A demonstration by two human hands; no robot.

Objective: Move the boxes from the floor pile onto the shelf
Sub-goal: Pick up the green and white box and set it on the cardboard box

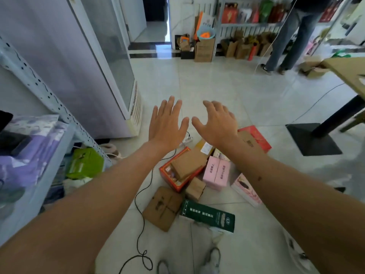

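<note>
left hand [167, 123]: fingers straight and a little spread, palm down, holding nothing, above the floor pile
right hand [217, 123]: fingers loosely spread and slightly bent, holding nothing, thumb near the left thumb
pile of cardboard boxes on the pale tiled floor [197, 175]: below and nearer than both sets of fingers, none touched
count: four plain brown, two pink [217, 173], one dark green [209, 216], one red-orange open tray box [171, 175], one red flat [256, 137]
pale blue metal shelf [39, 91]: at left, well apart from the hands
</note>
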